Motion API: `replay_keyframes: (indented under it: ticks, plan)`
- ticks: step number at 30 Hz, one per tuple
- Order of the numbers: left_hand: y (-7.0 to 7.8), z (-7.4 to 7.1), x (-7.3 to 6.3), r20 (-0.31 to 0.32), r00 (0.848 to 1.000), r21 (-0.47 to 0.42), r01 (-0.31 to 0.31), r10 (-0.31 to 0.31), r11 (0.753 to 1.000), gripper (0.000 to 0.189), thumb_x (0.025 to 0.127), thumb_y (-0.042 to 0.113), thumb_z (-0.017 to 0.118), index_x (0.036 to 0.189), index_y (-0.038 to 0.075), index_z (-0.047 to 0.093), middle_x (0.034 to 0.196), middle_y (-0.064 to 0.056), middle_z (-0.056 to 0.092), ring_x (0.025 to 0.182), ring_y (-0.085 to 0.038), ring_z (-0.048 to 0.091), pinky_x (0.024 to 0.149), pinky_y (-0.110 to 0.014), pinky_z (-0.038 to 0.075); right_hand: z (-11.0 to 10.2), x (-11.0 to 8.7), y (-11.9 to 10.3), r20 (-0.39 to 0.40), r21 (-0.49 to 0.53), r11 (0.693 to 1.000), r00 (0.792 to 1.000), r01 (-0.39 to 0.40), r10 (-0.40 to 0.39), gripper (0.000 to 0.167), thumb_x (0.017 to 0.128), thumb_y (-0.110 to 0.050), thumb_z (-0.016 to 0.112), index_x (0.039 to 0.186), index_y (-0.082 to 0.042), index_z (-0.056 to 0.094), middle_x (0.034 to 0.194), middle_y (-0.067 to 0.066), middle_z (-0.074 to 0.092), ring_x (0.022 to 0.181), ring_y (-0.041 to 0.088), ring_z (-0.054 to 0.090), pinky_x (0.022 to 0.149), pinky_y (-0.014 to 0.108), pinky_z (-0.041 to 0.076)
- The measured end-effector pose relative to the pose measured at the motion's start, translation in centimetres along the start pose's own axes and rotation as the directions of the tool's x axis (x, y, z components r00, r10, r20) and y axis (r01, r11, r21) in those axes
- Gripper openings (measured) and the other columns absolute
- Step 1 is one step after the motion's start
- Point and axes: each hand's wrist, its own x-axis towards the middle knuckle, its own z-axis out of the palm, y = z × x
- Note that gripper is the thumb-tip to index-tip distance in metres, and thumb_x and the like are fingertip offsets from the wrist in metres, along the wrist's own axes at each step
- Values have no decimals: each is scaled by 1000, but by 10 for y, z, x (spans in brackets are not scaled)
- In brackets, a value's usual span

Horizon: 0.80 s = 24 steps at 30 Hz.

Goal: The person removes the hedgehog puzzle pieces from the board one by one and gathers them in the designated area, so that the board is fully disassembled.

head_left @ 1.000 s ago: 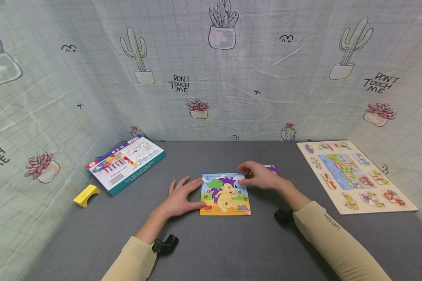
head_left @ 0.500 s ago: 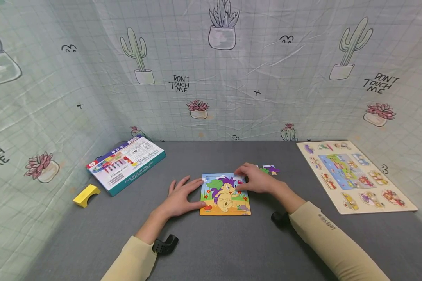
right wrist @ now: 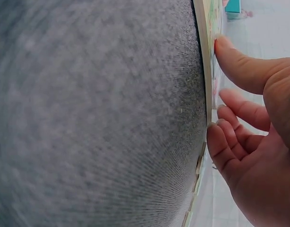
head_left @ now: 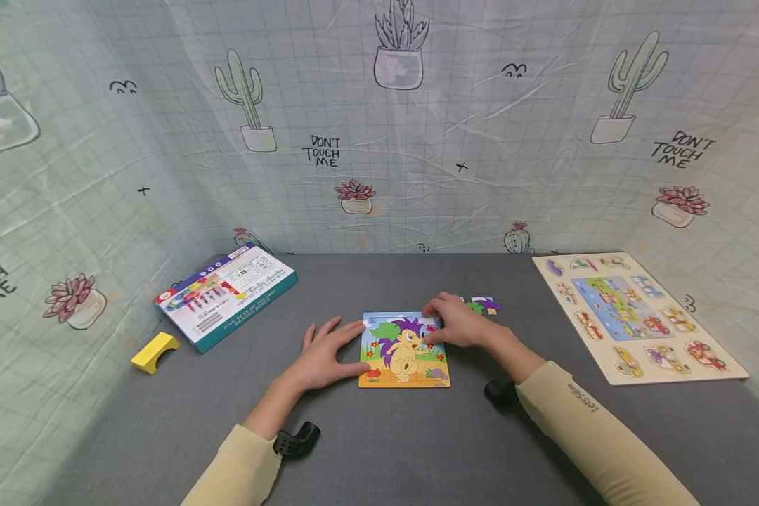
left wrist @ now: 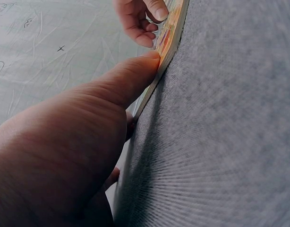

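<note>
A square jigsaw puzzle [head_left: 405,376] with a purple-haired hedgehog picture lies flat on the dark table. My left hand [head_left: 322,357] spans its left side, straight forefinger at the upper corner and thumb at the lower one. In the left wrist view, the thumb [left wrist: 140,71] lies on the board's edge. Over the upper right corner, my right hand [head_left: 460,321] has thumb and bent forefinger around a puzzle piece [head_left: 431,328] with a pink butterfly. The right wrist view has the thumb [right wrist: 234,59] touching the picture side, other fingers curled by the edge.
Loose puzzle pieces [head_left: 483,306], purple and green, lie just behind the right hand. A wooden vehicle puzzle board [head_left: 597,344] is at the right. On the left are a flat box [head_left: 228,295] and a yellow arch block [head_left: 155,352]. A patterned curtain [head_left: 455,211] surrounds the table.
My right hand has moved slightly left and toward the board's corner, bringing the piece onto the puzzle and uncovering the loose pieces behind. My left hand stays put.
</note>
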Motion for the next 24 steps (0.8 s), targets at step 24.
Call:
replay_keyframes:
  ticks: [24]
  plan:
    - [-3,1,0,3,1000,2,-9,9,1000,78,89,51,74,153,15,47,155,-4,45,150,-38,17,111,-69,-4,-5,-1,2,-64,141,986,995,90,-82,29,92,-14,76,117,-4,65,102,3,60,92,21,55,83,37,51]
